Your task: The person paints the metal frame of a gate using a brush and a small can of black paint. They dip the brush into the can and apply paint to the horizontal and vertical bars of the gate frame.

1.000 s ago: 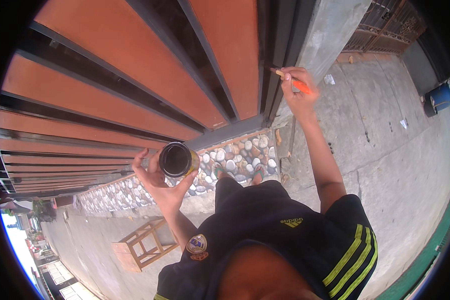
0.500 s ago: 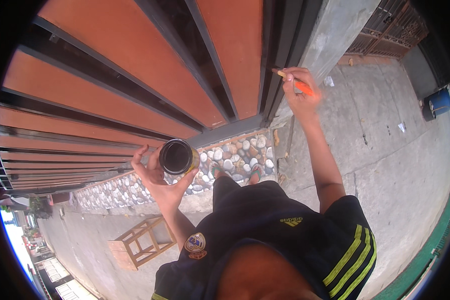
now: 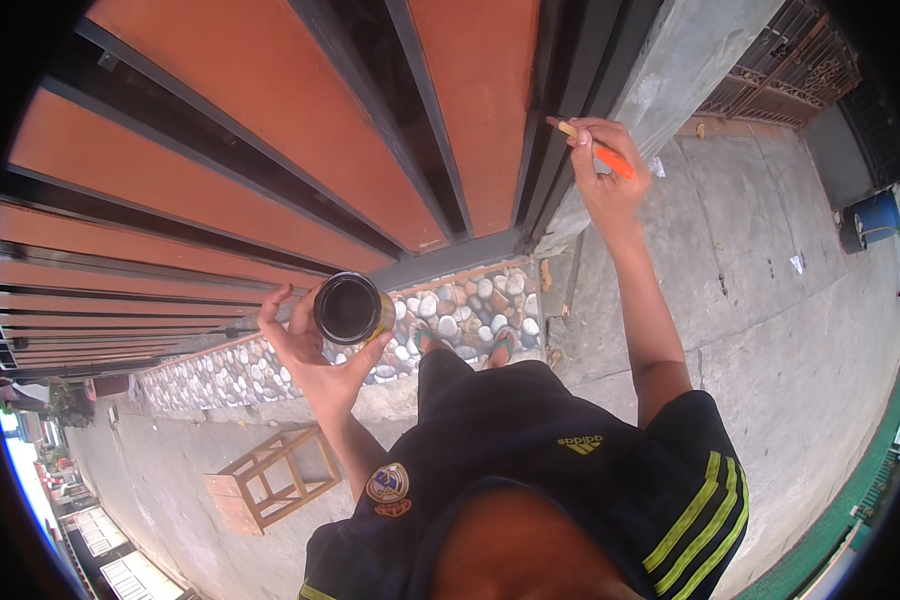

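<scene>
Left hand [image 3: 320, 365]: can [image 3: 380, 318] gripped round its side, thumb on the right, one fingertip lifted clear.
Can: held above the pebble-patterned ledge [image 3: 440, 325], mouth up; fill level cannot be told.
Right hand [image 3: 612, 190]: brush [image 3: 615, 161] pinched in narrowed fingers near its dark tip.
Brush tip: at the dark frame [image 3: 580, 90]; contact cannot be told.
Smear risk: orange panel [image 3: 475, 100] or concrete pillar [image 3: 660, 100] could be marked if the tip is swung sideways, both being close by.
Spill risk: ledge and sandalled feet [image 3: 500, 347] could be splashed if the can is tilted or let slip.
Drip risk: feet could also be spotted if the brush is overloaded.
</scene>
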A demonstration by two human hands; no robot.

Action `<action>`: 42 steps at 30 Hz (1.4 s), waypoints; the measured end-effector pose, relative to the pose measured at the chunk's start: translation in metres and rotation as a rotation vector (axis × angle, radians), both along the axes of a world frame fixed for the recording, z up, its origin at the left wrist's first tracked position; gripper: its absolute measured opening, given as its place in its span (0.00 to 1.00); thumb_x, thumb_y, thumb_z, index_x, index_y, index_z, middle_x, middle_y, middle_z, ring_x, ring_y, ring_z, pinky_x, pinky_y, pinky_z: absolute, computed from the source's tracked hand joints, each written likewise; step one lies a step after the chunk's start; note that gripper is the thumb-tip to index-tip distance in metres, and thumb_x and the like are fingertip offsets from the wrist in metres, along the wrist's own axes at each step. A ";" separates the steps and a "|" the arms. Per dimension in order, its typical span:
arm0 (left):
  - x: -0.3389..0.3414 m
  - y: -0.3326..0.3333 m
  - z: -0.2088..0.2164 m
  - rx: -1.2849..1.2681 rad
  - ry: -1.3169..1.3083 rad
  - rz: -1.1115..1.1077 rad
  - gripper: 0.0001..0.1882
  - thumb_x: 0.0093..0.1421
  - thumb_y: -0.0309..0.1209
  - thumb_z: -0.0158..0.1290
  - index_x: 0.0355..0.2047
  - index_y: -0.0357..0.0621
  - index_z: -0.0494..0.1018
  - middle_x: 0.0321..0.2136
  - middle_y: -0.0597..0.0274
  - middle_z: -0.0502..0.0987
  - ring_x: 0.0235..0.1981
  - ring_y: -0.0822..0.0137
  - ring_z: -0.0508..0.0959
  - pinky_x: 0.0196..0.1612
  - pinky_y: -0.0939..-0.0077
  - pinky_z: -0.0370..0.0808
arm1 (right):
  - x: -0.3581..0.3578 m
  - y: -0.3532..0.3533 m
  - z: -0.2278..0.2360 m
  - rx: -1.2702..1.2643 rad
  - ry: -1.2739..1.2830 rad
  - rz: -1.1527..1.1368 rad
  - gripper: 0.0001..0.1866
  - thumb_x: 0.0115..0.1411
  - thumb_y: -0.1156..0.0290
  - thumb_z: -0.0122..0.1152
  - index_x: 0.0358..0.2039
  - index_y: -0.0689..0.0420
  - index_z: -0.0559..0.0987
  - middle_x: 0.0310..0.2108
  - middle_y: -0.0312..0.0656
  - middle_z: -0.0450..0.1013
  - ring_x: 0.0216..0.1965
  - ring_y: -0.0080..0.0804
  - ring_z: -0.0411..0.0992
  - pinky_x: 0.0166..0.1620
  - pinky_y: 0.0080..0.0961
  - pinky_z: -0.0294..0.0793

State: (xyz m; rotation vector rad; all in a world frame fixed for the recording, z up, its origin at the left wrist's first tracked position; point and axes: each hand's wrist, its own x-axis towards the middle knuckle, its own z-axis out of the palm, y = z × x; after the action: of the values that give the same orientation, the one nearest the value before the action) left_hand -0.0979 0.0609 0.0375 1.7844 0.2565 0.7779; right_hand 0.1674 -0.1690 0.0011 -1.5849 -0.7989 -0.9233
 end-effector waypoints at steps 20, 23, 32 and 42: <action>-0.001 -0.002 0.003 -0.029 -0.032 0.014 0.54 0.37 0.26 0.74 0.58 0.44 0.50 0.42 0.49 0.77 0.45 0.62 0.79 0.49 0.73 0.75 | -0.003 -0.004 0.026 0.172 -0.074 0.049 0.03 0.58 0.79 0.64 0.31 0.63 0.78 0.33 0.45 0.79 0.31 0.33 0.78 0.34 0.21 0.76; 0.000 0.000 0.003 -0.015 -0.027 0.010 0.54 0.36 0.26 0.74 0.58 0.44 0.50 0.42 0.50 0.77 0.44 0.62 0.79 0.49 0.73 0.75 | -0.003 -0.007 0.011 -0.043 0.045 -0.038 0.03 0.59 0.78 0.64 0.31 0.63 0.78 0.32 0.44 0.79 0.30 0.31 0.78 0.33 0.21 0.76; 0.000 -0.002 0.003 -0.009 -0.027 -0.007 0.54 0.37 0.26 0.75 0.58 0.44 0.50 0.42 0.49 0.77 0.45 0.62 0.79 0.49 0.72 0.74 | 0.004 -0.010 0.046 0.157 -0.257 0.007 0.06 0.61 0.74 0.63 0.36 0.63 0.78 0.39 0.45 0.79 0.39 0.36 0.78 0.43 0.25 0.77; 0.002 -0.004 0.004 0.004 -0.014 -0.015 0.54 0.37 0.25 0.74 0.59 0.45 0.50 0.42 0.49 0.77 0.45 0.62 0.79 0.50 0.73 0.74 | -0.015 -0.015 -0.057 -0.121 -0.006 -0.031 0.05 0.58 0.76 0.63 0.34 0.59 0.76 0.37 0.43 0.78 0.34 0.36 0.79 0.35 0.24 0.79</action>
State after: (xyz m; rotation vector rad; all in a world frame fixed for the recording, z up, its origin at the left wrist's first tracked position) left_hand -0.0955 0.0573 0.0414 1.7824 0.2317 0.7805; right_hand 0.1528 -0.1840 -0.0559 -1.7043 -0.8497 -0.9168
